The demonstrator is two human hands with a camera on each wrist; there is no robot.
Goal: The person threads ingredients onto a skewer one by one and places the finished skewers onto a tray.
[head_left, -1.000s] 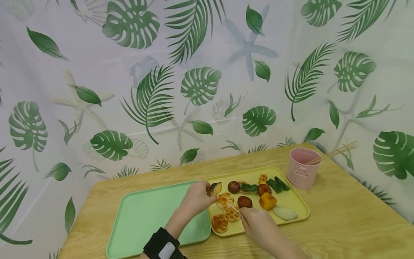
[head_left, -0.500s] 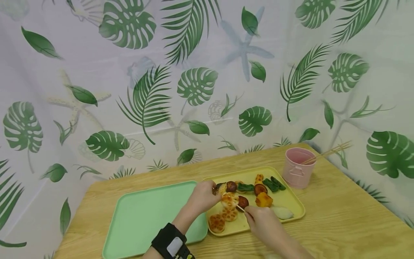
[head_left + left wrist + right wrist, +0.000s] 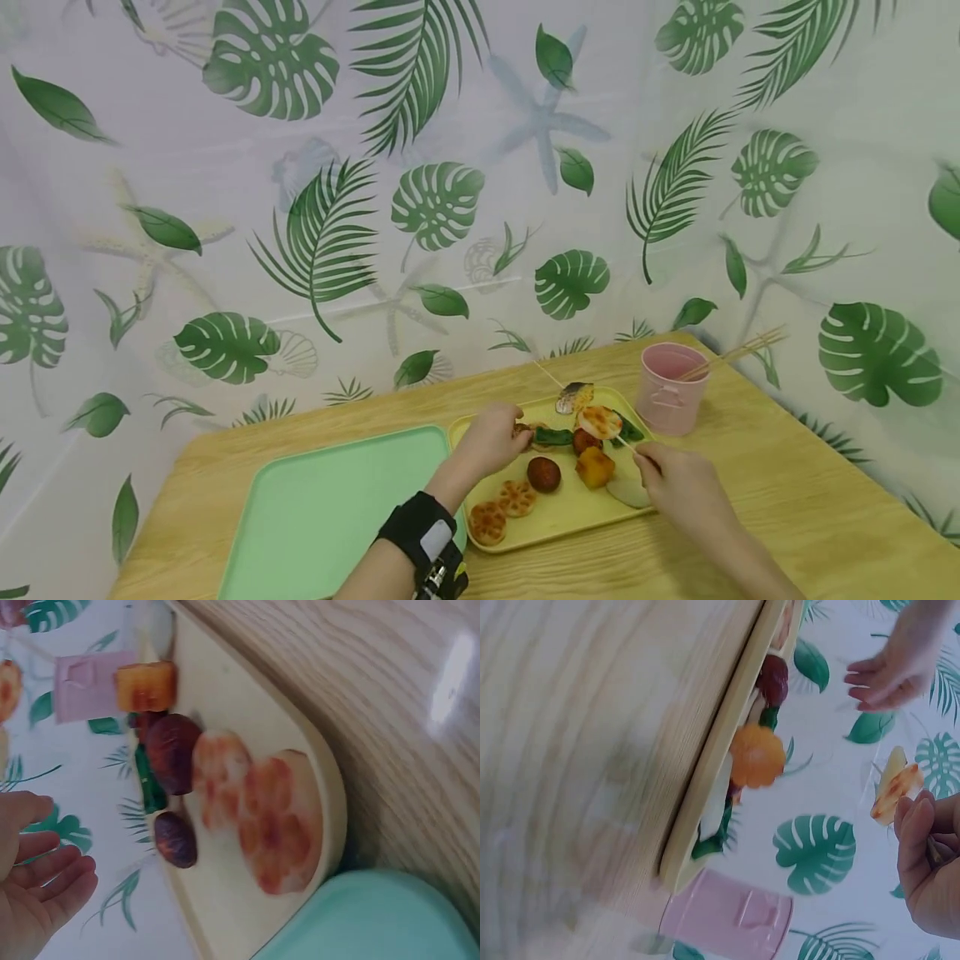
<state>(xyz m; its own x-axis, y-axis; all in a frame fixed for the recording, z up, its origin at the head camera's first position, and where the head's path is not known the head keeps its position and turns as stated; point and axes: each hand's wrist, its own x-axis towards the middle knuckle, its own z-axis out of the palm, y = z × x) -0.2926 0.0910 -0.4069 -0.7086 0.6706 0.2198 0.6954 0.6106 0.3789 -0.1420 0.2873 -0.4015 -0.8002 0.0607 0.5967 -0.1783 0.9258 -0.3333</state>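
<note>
My right hand (image 3: 686,487) grips the near end of a wooden skewer (image 3: 550,373) over the yellow tray's right side. On the skewer sit a browned lotus root slice (image 3: 600,422) and, beyond it, a dark-edged yellow food piece (image 3: 576,397); the bare tip points up and left. In the right wrist view the lotus root slice (image 3: 897,796) stands just past my fingertips. My left hand (image 3: 491,442) hovers over the tray's left part, its fingers loosely extended and holding nothing in the left wrist view, where the hand (image 3: 45,877) is apart from the food.
The yellow tray (image 3: 558,521) carries lotus root slices (image 3: 489,522), a mushroom (image 3: 543,474), a pumpkin chunk (image 3: 596,467), a pale slice (image 3: 627,492) and green peppers (image 3: 553,437). A green tray (image 3: 337,517) adjoins it on the left. Skewers (image 3: 750,346) lean in a pink bucket (image 3: 670,400).
My left hand has let go of the food on the skewer. My right hand has carried the skewer rightward, away from the left. The head view has shifted slightly to the right.
</note>
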